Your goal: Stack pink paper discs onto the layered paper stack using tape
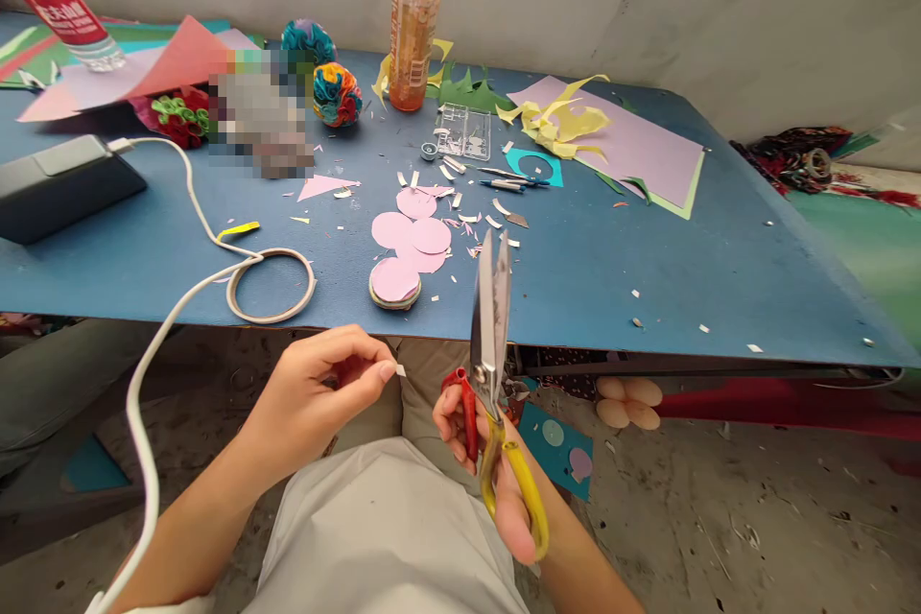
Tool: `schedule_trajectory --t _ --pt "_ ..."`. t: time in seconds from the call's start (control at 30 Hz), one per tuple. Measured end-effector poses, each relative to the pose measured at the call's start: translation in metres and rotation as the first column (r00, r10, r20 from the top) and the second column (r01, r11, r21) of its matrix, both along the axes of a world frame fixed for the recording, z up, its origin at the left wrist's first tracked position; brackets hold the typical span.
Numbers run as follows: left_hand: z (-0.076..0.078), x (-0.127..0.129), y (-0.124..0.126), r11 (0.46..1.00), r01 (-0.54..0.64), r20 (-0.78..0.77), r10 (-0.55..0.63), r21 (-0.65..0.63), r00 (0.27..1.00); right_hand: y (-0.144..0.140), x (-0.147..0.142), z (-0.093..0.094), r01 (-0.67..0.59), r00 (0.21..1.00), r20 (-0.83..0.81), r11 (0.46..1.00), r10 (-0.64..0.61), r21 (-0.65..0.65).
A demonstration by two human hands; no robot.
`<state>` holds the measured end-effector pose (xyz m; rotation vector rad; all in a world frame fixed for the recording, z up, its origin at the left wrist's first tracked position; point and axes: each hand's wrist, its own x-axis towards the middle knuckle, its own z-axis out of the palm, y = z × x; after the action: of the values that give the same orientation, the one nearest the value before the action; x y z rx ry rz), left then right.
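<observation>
My left hand [323, 390] is closed in a pinch, with a small white scrap [401, 370] at its fingertips, just off the table's front edge. My right hand [496, 470] grips a pair of scissors [492, 326], its long blades pointing up and slightly apart. The scissors have yellow handles, and a red handle-like part [469, 414] shows by the fingers; whether it belongs to them I cannot tell. Beyond my hands lie several pink paper circles [392, 231]. One more pink circle [395, 278] rests on a stack of round pieces near the edge.
A tape roll [231, 293] and a white cable [188, 288] lie on the blue table [611, 278] at left. Further back stand an orange drink bottle [415, 29] and a water bottle [61, 5]. Paper flower balls [337, 96], pens [504, 184], coloured sheets [633, 139] and scraps are spread around.
</observation>
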<state>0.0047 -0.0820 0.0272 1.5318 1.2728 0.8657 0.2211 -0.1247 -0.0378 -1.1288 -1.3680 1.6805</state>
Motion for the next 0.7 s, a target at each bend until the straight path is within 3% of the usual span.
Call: schedule_trajectory --t 0.23,0.7 --pt "0.010 -0.001 0.000 0.994 -0.104 0.067 0.107 -0.045 0.992 -0.026 0.014 -0.015 -0.178 0.951 0.271 0.980 0.149 0.085" --pt "0.004 0.008 0.002 0.988 -0.144 0.053 0.147 -0.060 0.988 -0.027 0.002 -0.025 -0.195 0.954 0.249 0.977 0.169 0.085"
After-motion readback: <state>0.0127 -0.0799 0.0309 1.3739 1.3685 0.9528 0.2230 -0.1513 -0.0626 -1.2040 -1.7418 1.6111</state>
